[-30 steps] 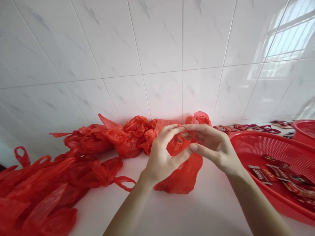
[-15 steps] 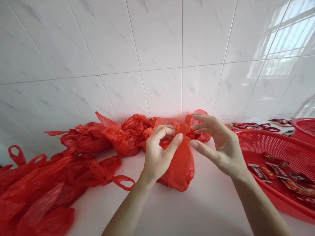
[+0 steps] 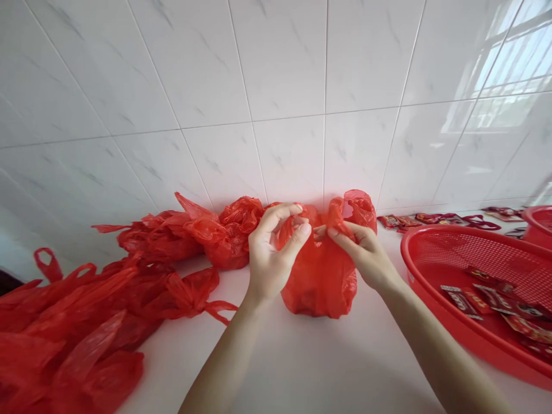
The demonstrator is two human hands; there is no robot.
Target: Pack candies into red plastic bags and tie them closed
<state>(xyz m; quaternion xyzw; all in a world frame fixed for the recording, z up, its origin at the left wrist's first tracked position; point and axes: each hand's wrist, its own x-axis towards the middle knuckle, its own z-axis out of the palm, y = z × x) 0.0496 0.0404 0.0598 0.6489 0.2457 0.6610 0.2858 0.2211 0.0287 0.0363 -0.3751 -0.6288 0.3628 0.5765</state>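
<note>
A red plastic bag (image 3: 321, 282) stands upright on the white surface in front of me, its lower part bulging and its top gathered. My right hand (image 3: 360, 247) pinches the bag's right handle between thumb and fingers. At the bag's left upper edge, my left hand (image 3: 278, 247) has its fingers curled and its thumb close to the fingertips, with red film between them. What lies inside the bag shows only as a dark shape near the bottom.
Filled red bags (image 3: 159, 236) line the tiled wall (image 3: 284, 69), and more bags (image 3: 86, 339) are heaped at the left. On the right, a red basket (image 3: 409, 256) contains wrapped snacks (image 3: 495, 302). Further packets (image 3: 397, 222) lie behind it.
My right hand, open beside the bag before, has closed on its right handle. The bag's top has spread wider, and my left hand has shifted slightly to the left.
</note>
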